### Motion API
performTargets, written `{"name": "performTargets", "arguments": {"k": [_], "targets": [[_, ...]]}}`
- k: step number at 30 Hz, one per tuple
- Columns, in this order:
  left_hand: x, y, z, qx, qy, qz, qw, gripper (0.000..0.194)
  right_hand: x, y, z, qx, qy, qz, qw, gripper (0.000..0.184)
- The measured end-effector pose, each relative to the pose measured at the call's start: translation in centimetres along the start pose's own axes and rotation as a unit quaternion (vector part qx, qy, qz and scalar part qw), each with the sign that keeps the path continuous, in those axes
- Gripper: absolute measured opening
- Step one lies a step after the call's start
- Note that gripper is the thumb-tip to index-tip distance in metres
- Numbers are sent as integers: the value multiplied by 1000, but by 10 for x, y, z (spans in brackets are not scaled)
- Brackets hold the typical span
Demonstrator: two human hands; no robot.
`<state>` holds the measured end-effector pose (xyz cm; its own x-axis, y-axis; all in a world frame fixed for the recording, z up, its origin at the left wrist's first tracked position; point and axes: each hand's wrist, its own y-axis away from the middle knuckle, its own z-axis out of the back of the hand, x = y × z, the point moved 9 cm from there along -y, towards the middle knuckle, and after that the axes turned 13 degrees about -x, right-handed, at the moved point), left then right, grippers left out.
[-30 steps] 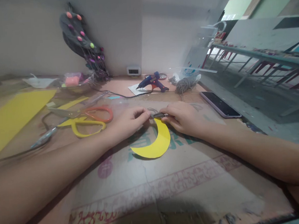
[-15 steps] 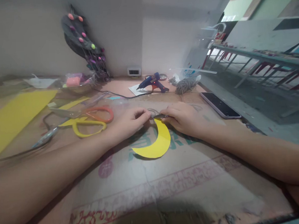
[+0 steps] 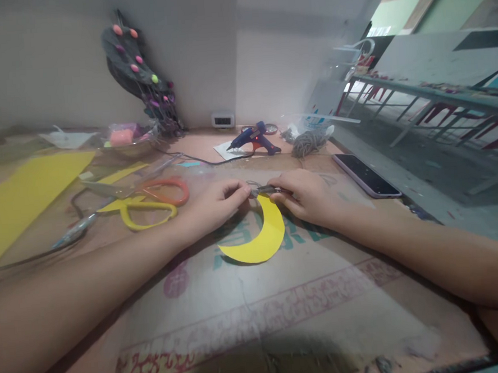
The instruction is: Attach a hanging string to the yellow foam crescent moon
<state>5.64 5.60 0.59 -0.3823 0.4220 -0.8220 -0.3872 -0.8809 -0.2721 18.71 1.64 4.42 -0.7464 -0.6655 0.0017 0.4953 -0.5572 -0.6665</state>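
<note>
A yellow paper crescent (image 3: 264,235) lies on a printed cardboard sheet (image 3: 248,305). Its upper tip sits between my two hands. My left hand (image 3: 216,202) is closed in a pinch at that tip. My right hand (image 3: 304,197) is closed round a small dark metal tool (image 3: 267,190) whose point meets the same tip. A thin loop of string (image 3: 254,184) shows just behind the fingertips.
Orange and yellow scissors (image 3: 148,201) lie to the left, beside a yellow paper sheet (image 3: 21,192). A blue glue gun (image 3: 252,138) and a bundle of twine (image 3: 309,142) sit farther back. A phone (image 3: 365,174) lies at the right edge. A dark ornament with coloured beads (image 3: 138,69) leans on the wall.
</note>
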Motion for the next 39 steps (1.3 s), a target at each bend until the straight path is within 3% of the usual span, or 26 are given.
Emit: {"name": "performTargets", "arguments": {"k": [19, 26, 34, 39], "targets": [[-1, 1, 0, -1, -8, -3, 1000, 42, -1, 1, -2, 5, 7, 10, 1000, 26], [-4, 1, 3, -20, -12, 0, 1000, 43, 1, 1, 4, 4, -40, -29, 999, 27], [-6, 1, 6, -37, -26, -17, 999, 42, -16, 6, -16, 61, -183, -142, 971, 8], [-6, 1, 5, -41, 37, -26, 998, 33, -15, 6, -15, 64, -195, -140, 969, 7]]}}
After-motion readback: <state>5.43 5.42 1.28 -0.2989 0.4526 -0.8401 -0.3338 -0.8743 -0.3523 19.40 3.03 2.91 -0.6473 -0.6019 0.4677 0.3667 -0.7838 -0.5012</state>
